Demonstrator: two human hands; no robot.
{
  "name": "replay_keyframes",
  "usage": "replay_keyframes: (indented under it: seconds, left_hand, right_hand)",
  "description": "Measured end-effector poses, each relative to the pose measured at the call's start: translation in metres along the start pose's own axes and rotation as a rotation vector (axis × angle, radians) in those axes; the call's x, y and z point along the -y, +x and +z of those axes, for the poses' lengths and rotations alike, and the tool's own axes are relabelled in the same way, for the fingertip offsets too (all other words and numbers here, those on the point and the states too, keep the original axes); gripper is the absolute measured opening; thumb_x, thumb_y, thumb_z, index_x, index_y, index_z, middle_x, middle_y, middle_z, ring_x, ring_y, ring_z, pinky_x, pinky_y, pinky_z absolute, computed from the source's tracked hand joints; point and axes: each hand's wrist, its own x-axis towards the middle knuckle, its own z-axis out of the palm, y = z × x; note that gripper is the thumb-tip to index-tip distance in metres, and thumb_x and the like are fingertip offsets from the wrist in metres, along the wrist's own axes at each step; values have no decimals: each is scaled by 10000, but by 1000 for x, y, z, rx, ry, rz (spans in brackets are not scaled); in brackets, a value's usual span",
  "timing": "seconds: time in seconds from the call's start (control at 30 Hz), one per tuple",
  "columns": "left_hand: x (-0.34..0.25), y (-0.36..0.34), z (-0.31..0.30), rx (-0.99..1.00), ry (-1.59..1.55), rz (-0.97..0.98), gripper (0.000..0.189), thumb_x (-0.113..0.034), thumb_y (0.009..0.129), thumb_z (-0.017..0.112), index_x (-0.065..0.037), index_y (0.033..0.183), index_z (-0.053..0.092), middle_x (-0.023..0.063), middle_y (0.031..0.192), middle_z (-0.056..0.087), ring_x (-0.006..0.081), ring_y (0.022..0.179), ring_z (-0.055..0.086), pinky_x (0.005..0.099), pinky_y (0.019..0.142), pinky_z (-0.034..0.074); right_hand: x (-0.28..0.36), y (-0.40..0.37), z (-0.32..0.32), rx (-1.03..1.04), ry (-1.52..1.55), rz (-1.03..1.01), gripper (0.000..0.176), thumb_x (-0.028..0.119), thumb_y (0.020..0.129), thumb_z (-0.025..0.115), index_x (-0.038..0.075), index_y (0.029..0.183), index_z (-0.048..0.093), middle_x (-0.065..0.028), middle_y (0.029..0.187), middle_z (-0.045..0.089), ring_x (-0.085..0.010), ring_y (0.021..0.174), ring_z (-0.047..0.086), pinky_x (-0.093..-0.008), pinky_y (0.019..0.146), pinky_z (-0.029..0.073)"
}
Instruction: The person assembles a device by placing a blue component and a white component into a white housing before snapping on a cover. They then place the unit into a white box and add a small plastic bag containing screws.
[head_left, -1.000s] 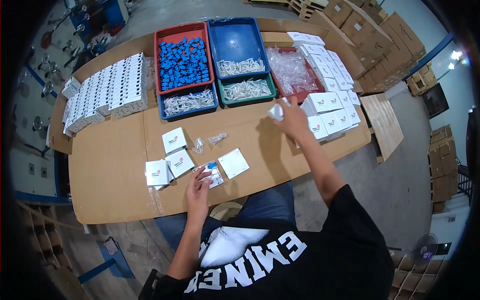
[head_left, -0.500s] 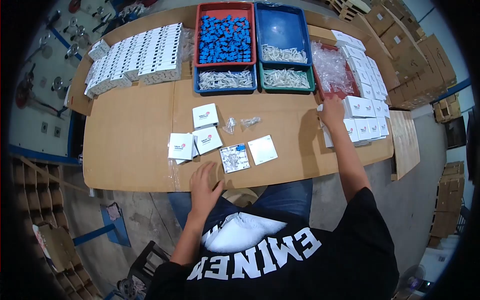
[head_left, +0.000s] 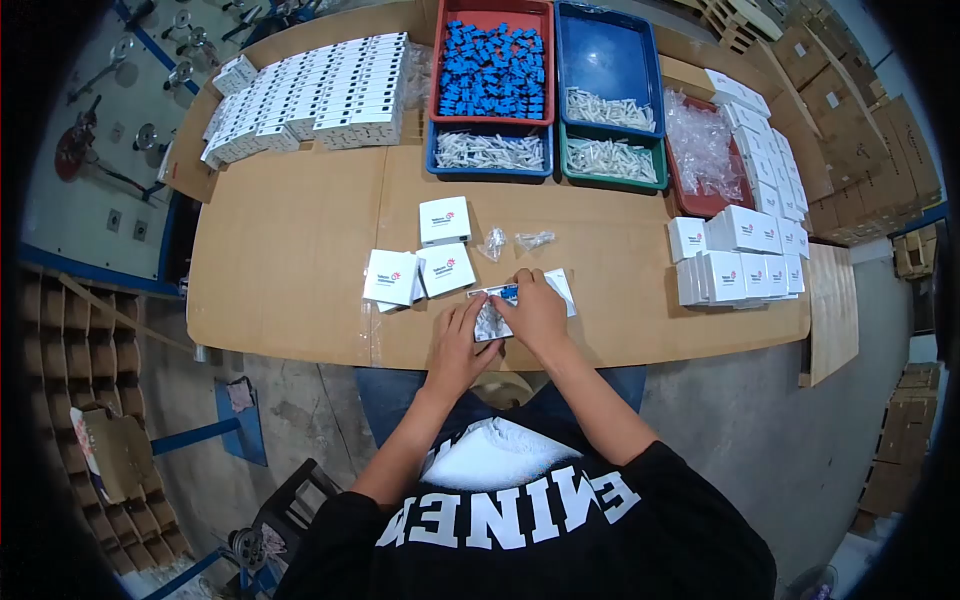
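An open white box (head_left: 492,325) with clear-bagged contents and a blue piece lies near the table's front edge. My left hand (head_left: 460,345) is at its left side, its fingers bent against the box edge. From the right, my right hand (head_left: 534,312) reaches over the box, fingertips pressed on its contents near the blue piece. Whether the fingers pinch anything is hidden. A white lid (head_left: 563,290) lies partly behind my right hand. Closed white boxes (head_left: 445,268) sit to the left, and two small clear bags (head_left: 492,244) lie behind the open box.
Stacked white boxes (head_left: 310,95) stand at the back left. A red tray (head_left: 436,95) of blue pieces and a green tray (head_left: 663,170) of white pieces are at the back. More white boxes (head_left: 738,275) and a red tray (head_left: 686,200) of clear bags are at right.
My right hand has come from the white boxes at right to the open box. My left hand has moved up against the box. The view has shifted, so the table appears further right.
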Motion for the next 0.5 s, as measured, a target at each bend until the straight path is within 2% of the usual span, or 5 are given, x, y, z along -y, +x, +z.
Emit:
replay_keyframes:
  seconds: [0.17, 0.2, 0.3, 0.4, 0.5]
  left_hand:
    - [-5, -2, -3, -161, -319, -135, 692, -165, 899, 824, -26, 1493, 497, 174, 1340, 595, 274, 1198, 609, 391, 1011, 515]
    - [1, -6, 2, -190, -549, -311, 640, -168, 936, 794, -25, 1487, 501, 153, 1357, 590, 252, 1200, 609, 379, 1001, 519]
    - [0, -4, -2, -200, -795, -569, 517, -354, 1080, 615, -47, 1481, 502, 99, 1381, 597, 220, 1181, 632, 371, 969, 543]
    - [-31, 15, -23, 217, -1489, -968, 692, -679, 1088, 325, -136, 1484, 492, 70, 1305, 665, 209, 1151, 681, 396, 916, 596]
    - [-50, 17, -23, 350, -1613, -966, 670, -669, 1087, 351, -142, 1473, 499, 76, 1286, 678, 216, 1115, 706, 410, 896, 611]
  right_hand:
    - [3, 4, -15, 62, -66, 56, 396, 298, 858, 793, 17, 1110, 677, -189, 1099, 665, -366, 970, 719, -480, 755, 587]
    - [2, 2, -22, 61, -67, 53, 396, 298, 858, 793, 17, 1110, 677, -189, 1099, 665, -366, 970, 719, -480, 755, 587]
    - [4, -13, -46, -69, -18, -216, 409, 247, 856, 781, 7, 1171, 679, -170, 1110, 651, -349, 1001, 705, -457, 798, 573]
    - [12, -27, -61, 147, 491, -308, 436, 146, 872, 758, 14, 1280, 674, -134, 1127, 639, -348, 1039, 677, -396, 886, 555]
    - [11, -31, -49, 159, 564, -330, 424, 140, 879, 758, 3, 1272, 677, -147, 1170, 643, -345, 1051, 677, -386, 899, 553]
